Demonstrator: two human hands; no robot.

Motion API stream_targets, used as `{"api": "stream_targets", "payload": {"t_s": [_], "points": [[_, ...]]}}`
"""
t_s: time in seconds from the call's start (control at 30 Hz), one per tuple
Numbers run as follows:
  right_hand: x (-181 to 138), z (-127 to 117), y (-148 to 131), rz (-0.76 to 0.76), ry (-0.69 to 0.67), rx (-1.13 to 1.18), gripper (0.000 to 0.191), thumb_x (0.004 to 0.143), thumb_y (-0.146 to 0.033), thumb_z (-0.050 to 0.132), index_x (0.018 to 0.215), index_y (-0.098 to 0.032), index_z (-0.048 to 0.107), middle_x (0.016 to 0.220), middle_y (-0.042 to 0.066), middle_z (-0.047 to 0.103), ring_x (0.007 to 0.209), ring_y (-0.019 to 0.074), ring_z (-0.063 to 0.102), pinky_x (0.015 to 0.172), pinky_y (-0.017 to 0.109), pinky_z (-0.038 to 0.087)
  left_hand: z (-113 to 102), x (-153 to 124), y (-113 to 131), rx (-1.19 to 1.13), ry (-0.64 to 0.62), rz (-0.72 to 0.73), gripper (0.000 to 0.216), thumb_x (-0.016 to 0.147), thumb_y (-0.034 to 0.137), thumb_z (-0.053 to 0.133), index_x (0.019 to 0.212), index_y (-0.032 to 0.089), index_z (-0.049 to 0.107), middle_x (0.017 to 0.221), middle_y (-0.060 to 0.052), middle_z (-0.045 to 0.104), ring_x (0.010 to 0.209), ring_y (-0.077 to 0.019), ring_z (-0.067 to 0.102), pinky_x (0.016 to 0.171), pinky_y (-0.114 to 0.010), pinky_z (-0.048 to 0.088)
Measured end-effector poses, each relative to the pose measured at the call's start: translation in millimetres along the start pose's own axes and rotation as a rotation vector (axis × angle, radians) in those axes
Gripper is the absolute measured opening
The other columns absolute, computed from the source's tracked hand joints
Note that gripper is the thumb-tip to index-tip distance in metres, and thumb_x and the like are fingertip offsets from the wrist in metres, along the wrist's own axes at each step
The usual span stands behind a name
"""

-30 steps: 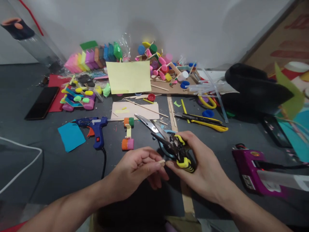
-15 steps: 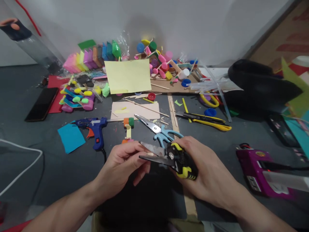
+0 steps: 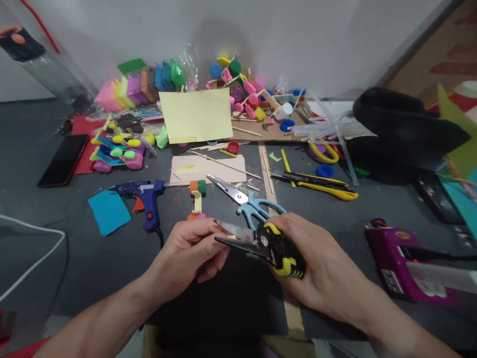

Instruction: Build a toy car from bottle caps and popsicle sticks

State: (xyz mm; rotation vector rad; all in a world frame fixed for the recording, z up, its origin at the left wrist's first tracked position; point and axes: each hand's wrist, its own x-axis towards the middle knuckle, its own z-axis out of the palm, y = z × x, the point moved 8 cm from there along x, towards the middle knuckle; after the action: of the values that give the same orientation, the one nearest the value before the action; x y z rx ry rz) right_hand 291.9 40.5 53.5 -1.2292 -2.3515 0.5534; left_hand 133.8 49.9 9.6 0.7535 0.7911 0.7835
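My right hand (image 3: 316, 266) is wrapped round the black-and-yellow handles of a pair of snips (image 3: 278, 248). Their blades stand apart and point left, towards my left hand (image 3: 196, 253). That hand is closed, thumb and forefinger pinched at the blade tips. Between the blades shows the pale end of a small stick (image 3: 231, 237), mostly hidden by the fingers. Just beyond the snips lie light-blue-handled scissors (image 3: 242, 199). Past my left fingers is a small piece with orange and green wheels (image 3: 198, 188), partly covered by the hand.
A blue glue gun (image 3: 149, 196) rests on the left by a blue paper (image 3: 109, 213). To the right are a yellow-and-black cutter (image 3: 316, 185) and a purple device (image 3: 402, 263). Thin sticks lie on a pale board (image 3: 219, 169); colourful parts (image 3: 246, 94) pile up behind.
The lower fingers of my left hand have curled in slightly. More of the pale stick end shows between the blades. The snips stay open in my right hand.
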Motion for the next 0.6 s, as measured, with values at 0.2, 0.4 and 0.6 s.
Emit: {"api": "stream_targets", "payload": {"t_s": [0.2,0.4,0.6], "points": [[-2.7,-1.7,-1.6,-0.025,0.023,-0.051,0.009,0.089,-0.022,0.053,0.097,-0.02,0.05,0.084,0.007,0.06,0.071,0.02,0.057,0.058,0.029,0.045,-0.7,1.5,-4.5,0.022,0.01,-0.034,0.032,0.087,0.039,0.071,0.067,0.015,0.064,0.05,0.005,0.044,0.04,-0.0037,0.033,0.036,-0.014,0.024],[-1.9,-2.6,-3.2,-0.049,0.035,-0.058,0.013,0.086,-0.021,0.054,0.098,-0.022,0.049,0.079,0.004,0.06,0.068,0.0195,0.057,0.057,0.028,0.045,0.1,1.8,-6.1,0.005,-0.001,-0.038,0.027,0.086,0.039,0.071,0.074,0.015,0.069,0.05,0.005,0.045,0.04,-0.0039,0.033,0.035,-0.014,0.024],[-3.2,-2.5,-2.0,-0.037,0.063,-0.117,0.018,0.086,-0.022,0.054,0.104,-0.019,0.05,0.083,0.007,0.061,0.071,0.0211,0.058,0.058,0.029,0.046,1.0,2.8,-7.2,-0.054,0.002,-0.027,0.027,0.086,0.035,0.071,0.069,0.015,0.065,0.05,0.004,0.046,0.04,-0.0036,0.033,0.035,-0.013,0.024]]}}
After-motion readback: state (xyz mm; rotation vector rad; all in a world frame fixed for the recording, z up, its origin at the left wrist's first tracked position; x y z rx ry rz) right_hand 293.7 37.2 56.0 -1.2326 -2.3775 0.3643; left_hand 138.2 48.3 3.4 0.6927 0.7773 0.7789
